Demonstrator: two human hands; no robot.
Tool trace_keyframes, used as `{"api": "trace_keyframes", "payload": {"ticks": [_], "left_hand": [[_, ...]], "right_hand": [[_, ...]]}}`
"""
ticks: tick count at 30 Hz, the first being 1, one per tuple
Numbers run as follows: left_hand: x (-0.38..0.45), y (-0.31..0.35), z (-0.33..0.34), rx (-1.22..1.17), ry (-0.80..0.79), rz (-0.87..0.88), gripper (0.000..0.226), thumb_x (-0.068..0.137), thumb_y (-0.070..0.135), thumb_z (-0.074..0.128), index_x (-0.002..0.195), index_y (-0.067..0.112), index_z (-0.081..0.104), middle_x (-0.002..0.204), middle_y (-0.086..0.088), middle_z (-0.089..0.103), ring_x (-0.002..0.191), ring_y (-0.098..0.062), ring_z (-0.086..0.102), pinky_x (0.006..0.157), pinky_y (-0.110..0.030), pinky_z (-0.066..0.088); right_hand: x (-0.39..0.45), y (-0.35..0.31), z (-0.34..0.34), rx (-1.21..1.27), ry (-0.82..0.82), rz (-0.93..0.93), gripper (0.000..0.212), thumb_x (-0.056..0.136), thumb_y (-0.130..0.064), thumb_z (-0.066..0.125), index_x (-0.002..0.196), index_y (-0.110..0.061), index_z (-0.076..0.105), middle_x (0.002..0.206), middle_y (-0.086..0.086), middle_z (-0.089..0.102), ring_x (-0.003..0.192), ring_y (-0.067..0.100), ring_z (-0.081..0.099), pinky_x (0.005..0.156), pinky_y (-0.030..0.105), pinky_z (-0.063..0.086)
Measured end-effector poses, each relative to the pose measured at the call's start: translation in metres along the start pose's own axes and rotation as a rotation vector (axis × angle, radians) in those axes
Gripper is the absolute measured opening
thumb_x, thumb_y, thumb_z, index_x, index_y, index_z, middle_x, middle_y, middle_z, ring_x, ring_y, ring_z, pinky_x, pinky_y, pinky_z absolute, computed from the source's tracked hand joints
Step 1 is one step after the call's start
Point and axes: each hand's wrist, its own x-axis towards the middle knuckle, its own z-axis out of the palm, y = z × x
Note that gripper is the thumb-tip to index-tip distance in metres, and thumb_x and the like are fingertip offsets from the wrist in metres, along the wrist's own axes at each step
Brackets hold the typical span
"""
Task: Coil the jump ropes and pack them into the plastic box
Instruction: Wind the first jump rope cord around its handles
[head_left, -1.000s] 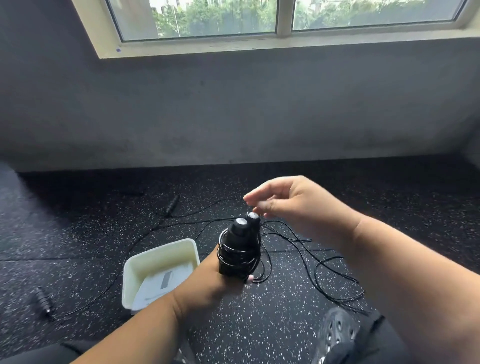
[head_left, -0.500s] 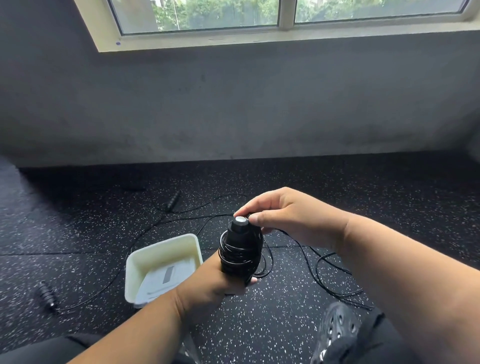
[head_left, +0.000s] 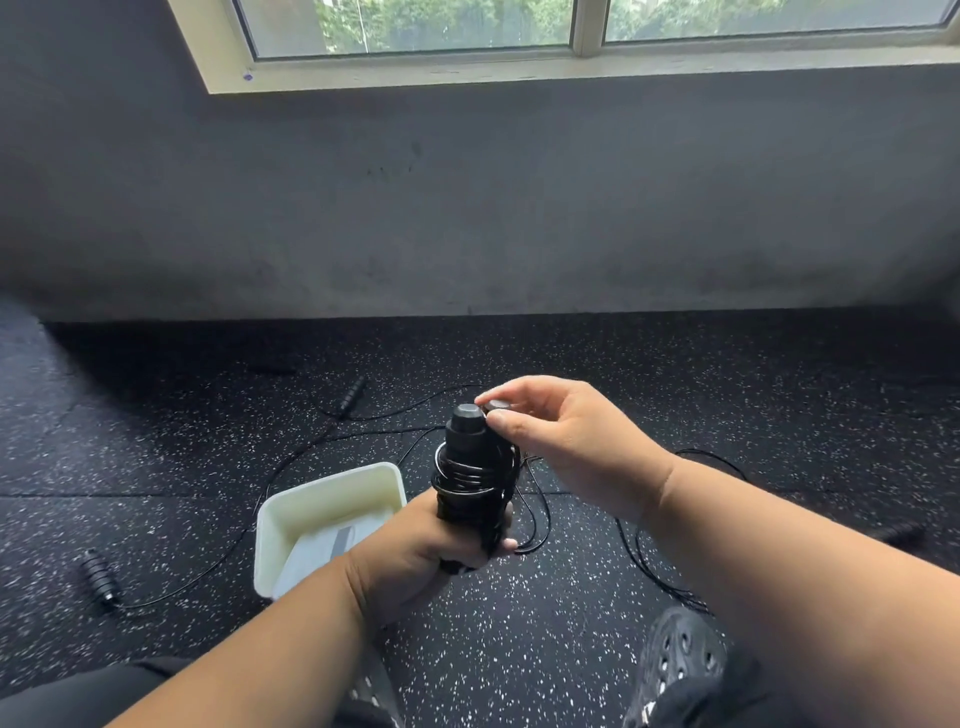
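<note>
Slack in the thin black cord (head_left: 535, 514) could unwind: our left hand (head_left: 415, 561) clamps the paired black handles (head_left: 467, 457), right hand (head_left: 561, 441) pinching the cord's top turn.

Bare forearms, no sleeves, no watch, no rings or bands seen on either wrist. Left hand (head_left: 415, 551) and right hand (head_left: 566, 447) ungloved, nails short and unpainted where visible. Black trousers (head_left: 88, 701) over the legs, left of the black shoe (head_left: 680, 654). Shoe upper perforated with rows of round holes, a pale marking near its lower edge. Dark fabric again just right of the shoe.
</note>
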Motion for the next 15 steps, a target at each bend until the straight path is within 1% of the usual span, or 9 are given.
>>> {"api": "trace_keyframes", "payload": {"ticks": [1, 3, 5, 7, 10, 13, 15], "left_hand": [[-0.002, -0.001, 0.001, -0.014, -0.004, -0.002, 0.059, 0.049, -0.001, 0.071, 0.107, -0.003, 0.06, 0.097, -0.016, 0.055, 0.088, -0.022, 0.054, 0.093, -0.043, 0.054], [-0.005, -0.005, 0.002, -0.04, -0.018, -0.014, 0.056, 0.049, -0.001, 0.07, 0.104, -0.001, 0.061, 0.092, -0.015, 0.058, 0.085, -0.02, 0.057, 0.09, -0.04, 0.056], [-0.008, -0.01, 0.001, -0.052, -0.021, -0.019, 0.052, 0.048, 0.0, 0.07, 0.1, 0.0, 0.063, 0.09, -0.016, 0.058, 0.084, -0.023, 0.055, 0.084, -0.037, 0.055], [-0.009, -0.012, -0.002, -0.058, -0.024, -0.025, 0.048, 0.049, -0.002, 0.07, 0.096, 0.003, 0.066, 0.091, -0.017, 0.055, 0.084, -0.026, 0.05, 0.078, -0.035, 0.052], [-0.01, -0.013, -0.005, -0.045, -0.046, -0.032, 0.046, 0.052, -0.004, 0.069, 0.096, 0.006, 0.068, 0.092, -0.018, 0.053, 0.084, -0.026, 0.05, 0.075, -0.035, 0.049], [-0.009, -0.01, -0.009, 0.01, -0.04, -0.042, 0.048, 0.051, -0.002, 0.07, 0.099, 0.003, 0.065, 0.091, -0.018, 0.055, 0.082, -0.023, 0.053, 0.075, -0.033, 0.051], [-0.007, -0.005, -0.013, 0.058, -0.027, -0.036, 0.049, 0.051, -0.001, 0.069, 0.099, 0.0, 0.062, 0.09, -0.018, 0.053, 0.079, -0.023, 0.051, 0.072, -0.034, 0.046]], "right_hand": [[-0.001, 0.001, 0.001, 0.017, -0.03, 0.008, 0.016, 0.098, -0.017, 0.069, 0.112, -0.012, 0.075, 0.107, 0.012, 0.077, 0.096, 0.012, 0.066, 0.093, 0.032, 0.054], [-0.005, 0.007, 0.006, 0.074, -0.083, 0.032, 0.02, 0.101, -0.015, 0.065, 0.116, -0.004, 0.071, 0.105, 0.009, 0.075, 0.097, 0.011, 0.064, 0.093, 0.029, 0.051], [-0.006, 0.015, 0.012, 0.116, -0.112, 0.056, 0.026, 0.101, -0.018, 0.064, 0.119, 0.0, 0.067, 0.106, 0.007, 0.072, 0.098, 0.014, 0.063, 0.094, 0.032, 0.05], [-0.004, 0.02, 0.017, 0.123, -0.135, 0.081, 0.032, 0.098, -0.024, 0.063, 0.119, 0.001, 0.067, 0.106, 0.007, 0.071, 0.099, 0.016, 0.062, 0.095, 0.035, 0.05], [-0.003, 0.021, 0.021, 0.095, -0.172, 0.088, 0.031, 0.098, -0.026, 0.06, 0.113, 0.0, 0.067, 0.101, 0.001, 0.07, 0.094, 0.013, 0.06, 0.09, 0.033, 0.048], [-0.003, 0.022, 0.024, 0.049, -0.178, 0.084, 0.031, 0.098, -0.027, 0.057, 0.107, 0.001, 0.066, 0.095, 0.0, 0.065, 0.09, 0.013, 0.056, 0.086, 0.039, 0.046], [-0.001, 0.02, 0.024, 0.078, -0.14, 0.077, 0.029, 0.096, -0.027, 0.058, 0.103, 0.001, 0.062, 0.09, 0.0, 0.062, 0.085, 0.013, 0.054, 0.08, 0.038, 0.045]]}}
